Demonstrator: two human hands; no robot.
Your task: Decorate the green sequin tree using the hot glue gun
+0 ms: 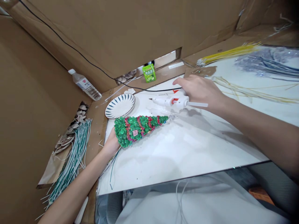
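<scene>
Cardboard walls [130, 31] box in a white surface [177, 152], its near edge above pale cloth. Fingers of the right hand [198, 88] are clamped around the grip of a white glue gun [167, 101]; those of the left hand [113, 140] are hidden behind the broad end of a small green tree [140, 126], so I cannot tell whether they grip it. From the gun's back juts a translucent glue stick [198, 104], while its nozzle [151, 99] points leftward, beyond the tree and apart from it.

A hot nozzle, lowered carelessly, could scorch the glitter or the left hand, since both are near. Glue might also drip onto the surface, and a tug on the black cord [149, 90] could jerk the aim.

Sideways over the surface, its tip to the right, the tree is a knobbly, sparkling cone wound with red garland and bearing a pink piece on its flank. Whether it rests or is held just clear is hard to tell. Just beyond its base sits a striped plate [120, 105]; farther out stand a green packet [149, 73] and a leaning bottle [85, 84].
</scene>
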